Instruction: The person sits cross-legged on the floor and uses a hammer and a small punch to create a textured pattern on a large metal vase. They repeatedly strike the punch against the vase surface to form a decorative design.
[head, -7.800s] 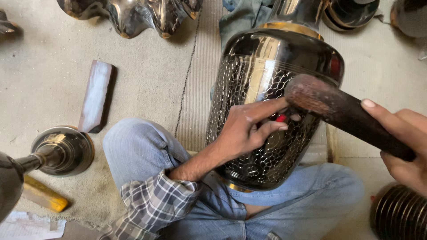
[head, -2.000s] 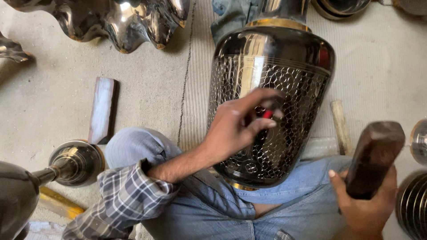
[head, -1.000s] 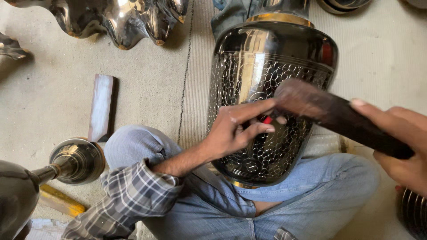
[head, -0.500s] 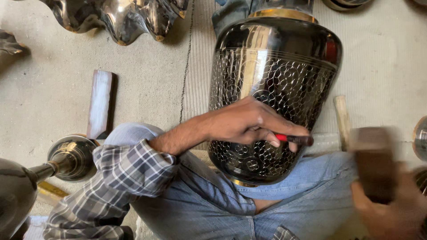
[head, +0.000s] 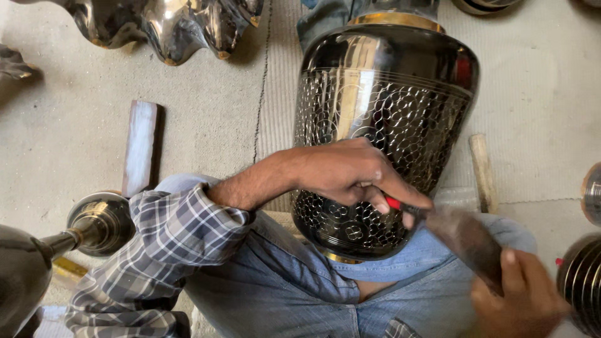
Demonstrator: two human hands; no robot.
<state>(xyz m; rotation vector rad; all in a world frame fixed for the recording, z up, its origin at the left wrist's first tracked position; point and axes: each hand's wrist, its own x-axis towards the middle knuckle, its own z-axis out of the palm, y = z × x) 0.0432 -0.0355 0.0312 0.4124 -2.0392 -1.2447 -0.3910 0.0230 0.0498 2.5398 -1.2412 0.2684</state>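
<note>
A large dark metal vase [head: 382, 119] with a gold rim and an engraved circle pattern lies across my lap on blue jeans. My left hand [head: 350, 172] rests on its lower patterned side and pinches a small red-handled punch [head: 400, 206] against the metal. My right hand [head: 523, 300], at the lower right, grips the handle of a dark wooden mallet [head: 466, 238]. The mallet's head sits at the punch's end, just below my left fingers.
A wavy-edged metal bowl [head: 169, 28] lies at the top left. A flat wooden block [head: 139, 147] is on the concrete floor. A metal stand with a round base [head: 94, 222] sits at the left. A wooden stick [head: 482, 172] and ribbed metal pieces [head: 582, 281] are at the right.
My left hand slid down the vase from its middle to the lower side. The mallet swung back to the right, then came in again onto the punch.
</note>
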